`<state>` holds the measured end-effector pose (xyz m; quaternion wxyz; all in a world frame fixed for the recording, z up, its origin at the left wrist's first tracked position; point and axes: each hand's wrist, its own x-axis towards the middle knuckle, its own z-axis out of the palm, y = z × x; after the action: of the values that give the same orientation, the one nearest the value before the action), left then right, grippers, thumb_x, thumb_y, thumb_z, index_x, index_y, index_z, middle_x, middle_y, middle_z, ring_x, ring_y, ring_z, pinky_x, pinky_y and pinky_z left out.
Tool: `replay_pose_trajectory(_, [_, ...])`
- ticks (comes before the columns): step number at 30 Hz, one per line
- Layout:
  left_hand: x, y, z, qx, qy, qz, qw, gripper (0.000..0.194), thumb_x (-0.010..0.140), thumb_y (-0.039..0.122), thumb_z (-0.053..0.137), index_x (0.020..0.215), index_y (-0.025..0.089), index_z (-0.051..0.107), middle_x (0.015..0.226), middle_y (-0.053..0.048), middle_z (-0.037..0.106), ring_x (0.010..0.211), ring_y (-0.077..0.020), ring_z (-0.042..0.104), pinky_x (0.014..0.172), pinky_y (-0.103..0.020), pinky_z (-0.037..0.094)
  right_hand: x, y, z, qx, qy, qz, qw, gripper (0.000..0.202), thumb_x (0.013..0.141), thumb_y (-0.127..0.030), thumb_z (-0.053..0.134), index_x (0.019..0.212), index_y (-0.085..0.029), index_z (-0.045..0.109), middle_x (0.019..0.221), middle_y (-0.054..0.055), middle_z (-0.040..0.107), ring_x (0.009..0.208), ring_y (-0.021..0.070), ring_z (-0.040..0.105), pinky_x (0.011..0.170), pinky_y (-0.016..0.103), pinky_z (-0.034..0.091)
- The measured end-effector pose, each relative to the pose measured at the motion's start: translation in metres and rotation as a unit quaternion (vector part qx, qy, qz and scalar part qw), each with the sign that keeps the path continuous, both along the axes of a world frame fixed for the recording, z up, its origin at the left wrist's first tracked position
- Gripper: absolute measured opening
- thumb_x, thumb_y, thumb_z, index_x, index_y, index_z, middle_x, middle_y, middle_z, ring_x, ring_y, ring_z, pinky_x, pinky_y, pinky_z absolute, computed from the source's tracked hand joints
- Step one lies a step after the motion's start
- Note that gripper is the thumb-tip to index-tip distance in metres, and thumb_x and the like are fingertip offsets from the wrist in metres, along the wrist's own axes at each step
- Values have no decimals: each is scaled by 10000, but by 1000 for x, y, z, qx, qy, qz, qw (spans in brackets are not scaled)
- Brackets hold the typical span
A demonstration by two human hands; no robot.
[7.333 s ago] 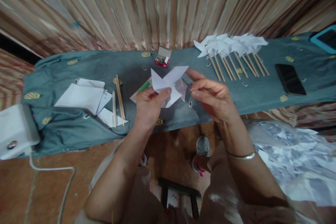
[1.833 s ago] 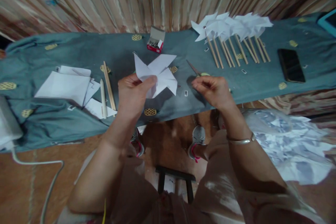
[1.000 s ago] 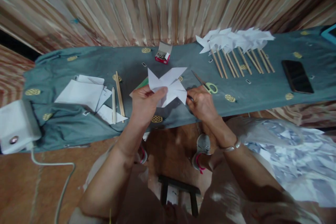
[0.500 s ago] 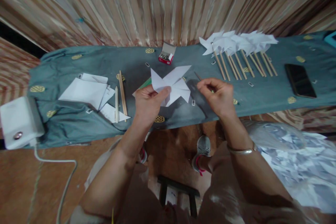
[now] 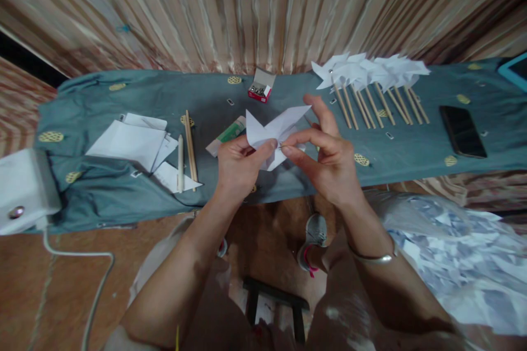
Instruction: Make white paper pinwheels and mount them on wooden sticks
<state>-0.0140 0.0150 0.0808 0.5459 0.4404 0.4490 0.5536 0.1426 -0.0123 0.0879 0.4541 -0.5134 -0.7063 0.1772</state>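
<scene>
A folded white paper pinwheel (image 5: pixel 284 123) is held up over the cloth-covered table. My left hand (image 5: pixel 241 167) grips it from the left, thumb pressed on its front near the centre. At that centre, the thumb and forefinger of my right hand (image 5: pixel 329 159) pinch the folded paper, while the other fingers are raised. A thin stick-like tool shows partly behind my right fingers; most of it is hidden. Under the pinwheel's left side lies a green and white box (image 5: pixel 226 136). Just beyond stands an open red box (image 5: pixel 259 91) with small shiny metal pieces inside.
Finished pinwheels on sticks (image 5: pixel 370 72) lie in a row at the back right, beside a dark phone (image 5: pixel 463 131). On the left are paper sheets (image 5: pixel 127 142), a white pen-like stick (image 5: pixel 180 164), wooden sticks (image 5: pixel 190 148) and a white corded device (image 5: pixel 27 192). A bag of paper scraps (image 5: pixel 465 252) sits below right.
My right hand has moved left from beside the pinwheel to its centre and now pinches it there. The thin tool that stuck out of that hand is now mostly hidden.
</scene>
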Motion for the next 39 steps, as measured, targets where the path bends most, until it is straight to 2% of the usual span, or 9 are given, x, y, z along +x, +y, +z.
replay_pose_trajectory(29, [1,-1,-4,-16,-4,-14,1000,148,618,284,840,704,179,780,688,-10,753,593,-149,654,563,-258,529,6,4,-8,-10,8,11,1000,42,872,-255,678,896,-264,712,1542,-15,435,1502,294,305,1223,566,250])
replay_pose_trajectory(34, [1,-2,-5,-16,-9,-14,1000,196,618,313,848,724,160,784,706,-22,759,599,-147,655,572,-257,533,6,5,-8,-21,42,16,999,38,851,-264,692,876,-268,721,1529,-27,456,1504,285,301,1234,524,232])
replay_pose_trajectory(39, [1,-2,-5,-6,-18,-22,1000,171,623,288,847,723,163,787,684,-11,751,573,-124,633,567,-241,523,4,6,-6,-42,86,18,995,50,818,-302,736,842,-258,730,1487,-1,508,1461,280,376,1221,522,247])
